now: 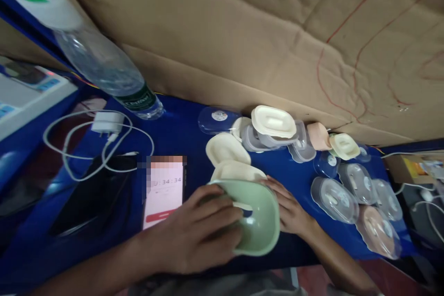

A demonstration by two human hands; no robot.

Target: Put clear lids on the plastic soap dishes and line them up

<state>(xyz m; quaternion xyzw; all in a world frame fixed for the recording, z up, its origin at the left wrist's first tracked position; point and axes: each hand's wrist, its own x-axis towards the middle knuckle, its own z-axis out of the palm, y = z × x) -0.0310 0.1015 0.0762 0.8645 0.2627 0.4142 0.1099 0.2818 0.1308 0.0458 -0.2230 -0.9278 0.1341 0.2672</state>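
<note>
Gripping the green bowl (pixel 258 222) near the table (pixel 180 132) edge, left hand (pixel 194 236) fingers curling round its rim and right hand (pixel 289 210) pressing flat alongside, probably risking knocking the cream lids (pixel 227 148) just behind.

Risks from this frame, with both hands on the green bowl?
1. The pale green plastic bowl sits at the blue table's near edge under the left hand and right hand; it might slip off.
2. The lit phone lies beside the left hand and may get knocked.
3. The cream lid touches the bowl's far rim and might shift.
</note>
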